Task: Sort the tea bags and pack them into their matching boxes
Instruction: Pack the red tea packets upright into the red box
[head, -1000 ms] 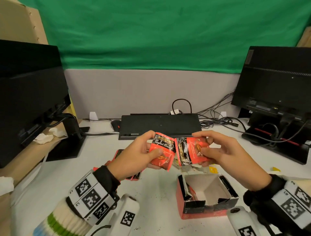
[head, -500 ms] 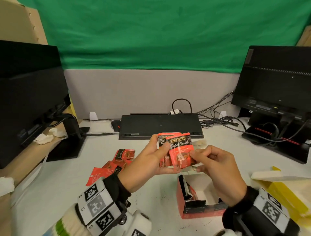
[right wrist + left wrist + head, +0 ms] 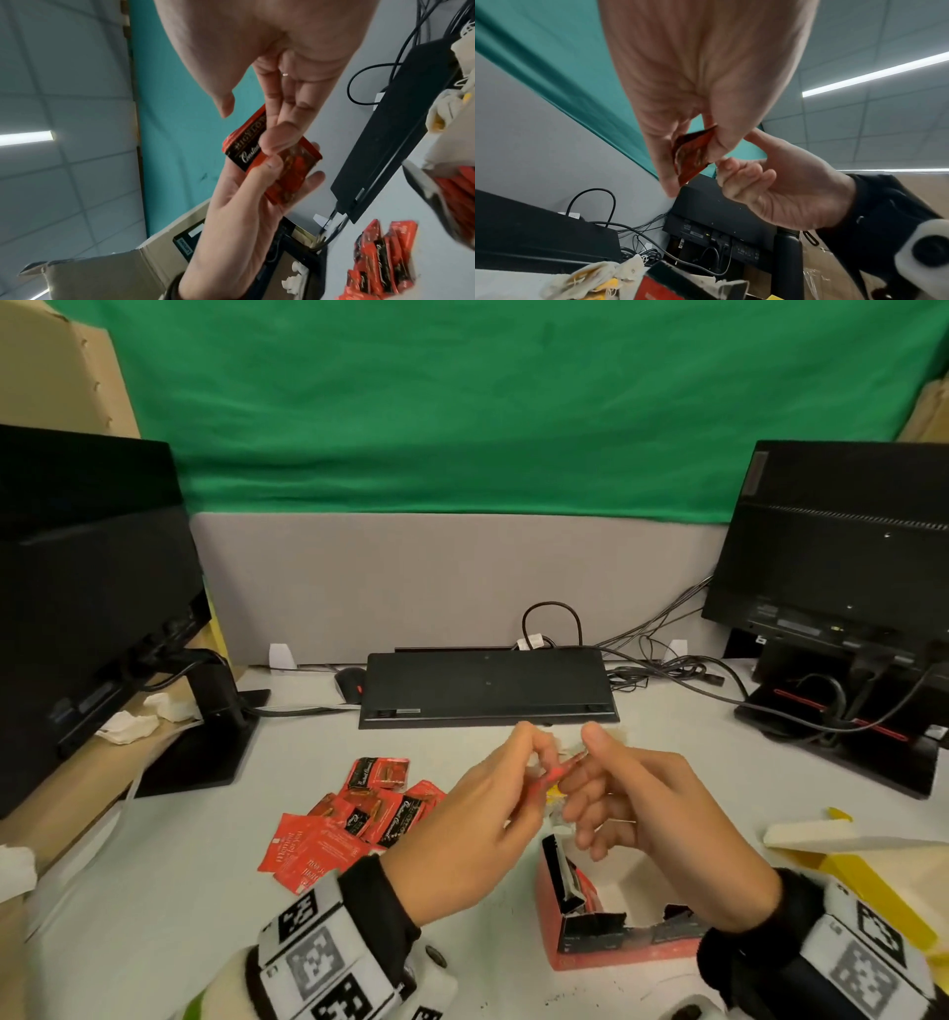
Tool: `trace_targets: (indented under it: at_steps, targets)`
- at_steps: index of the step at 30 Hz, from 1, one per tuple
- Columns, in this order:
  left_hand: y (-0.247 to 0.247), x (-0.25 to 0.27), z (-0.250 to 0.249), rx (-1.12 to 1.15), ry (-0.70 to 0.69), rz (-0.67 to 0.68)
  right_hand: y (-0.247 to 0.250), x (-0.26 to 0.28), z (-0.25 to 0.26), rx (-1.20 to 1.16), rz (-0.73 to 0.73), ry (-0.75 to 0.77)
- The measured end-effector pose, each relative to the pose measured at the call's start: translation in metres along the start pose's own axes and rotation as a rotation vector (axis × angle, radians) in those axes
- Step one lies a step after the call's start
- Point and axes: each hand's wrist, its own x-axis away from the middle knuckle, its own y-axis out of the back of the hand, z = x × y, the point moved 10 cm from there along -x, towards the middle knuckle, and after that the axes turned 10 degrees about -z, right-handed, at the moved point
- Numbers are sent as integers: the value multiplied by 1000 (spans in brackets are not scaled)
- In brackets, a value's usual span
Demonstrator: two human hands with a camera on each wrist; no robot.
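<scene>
My left hand (image 3: 534,775) pinches a small stack of red and black tea bags (image 3: 558,768), held edge-on above the desk. In the right wrist view its thumb and fingers clamp the stack (image 3: 287,168). My right hand (image 3: 585,780) lays its fingertips (image 3: 280,132) on the face of the stack, with the thumb apart. An open red box (image 3: 590,937) stands just below and in front of the hands. A pile of several red tea bags (image 3: 359,819) lies on the desk to the left.
An open yellow box (image 3: 873,880) lies at the right edge. Pale loose tea bags (image 3: 613,737) sit behind the hands. A black keyboard (image 3: 488,685) and a mouse (image 3: 349,683) lie farther back. Monitors stand left (image 3: 92,588) and right (image 3: 842,546), with cables by the right one.
Each hand held one tea bag a second ago. They were brought together into one stack in my left hand, which has since turned edge-on and dropped lower. My right hand's grip loosened.
</scene>
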Motion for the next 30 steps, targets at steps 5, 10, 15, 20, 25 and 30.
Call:
trace_targets:
  at_steps: [5, 10, 15, 20, 25, 30]
  targets:
    - [-7, 2, -6, -57, -44, 94, 3, -1, 7, 124, 83, 13]
    - [-6, 1, 6, -16, 32, 107, 9, -4, 8, 225, 135, 9]
    - [-5, 1, 12, -78, 62, 80, 6, -7, 1, 267, 168, 23]
    - [-4, 0, 17, -133, 74, 28, 10, -12, -4, 275, 127, 50]
    - [-4, 1, 23, -206, 87, 17, 10, -13, -8, 287, 127, 44]
    - [-8, 0, 25, -179, 77, 39, 11, -16, -7, 317, 133, 72]
